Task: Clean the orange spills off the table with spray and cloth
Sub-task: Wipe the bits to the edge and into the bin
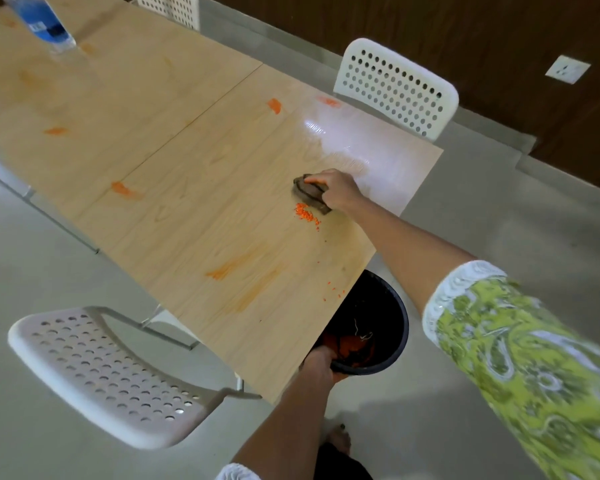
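The wooden table (pixel 187 188) is long, made of two boards meeting at a seam, and most of the cleaning looks still ahead. Only the far right corner shines wet and free of orange, so I judge that patch wiped. Elsewhere orange smears (pixel 238 271) streak the near part of the right board, with smaller dabs by the seam, near the far edge and across the left board. White perforated chairs (pixel 97 368) stand along the near and far edges. A dark bin (pixel 388 327), with orange mess already inside, is held just under the table's right end, ready to catch what gets swept off. The spray bottle (pixel 45 22), blue and clear, stands on the far left part of the table, well apart from the work.

A small heap of orange crumbs (pixel 305 214) lies near the right end, with a few stray bits close to the edge above the bin.

The right hand (pixel 338 192) is closed down over a bunched brownish cloth (pixel 310 195), pressing it to the tabletop just beside the crumbs. The left hand (pixel 321 362) grips the bin's near rim, fingers curled over it.
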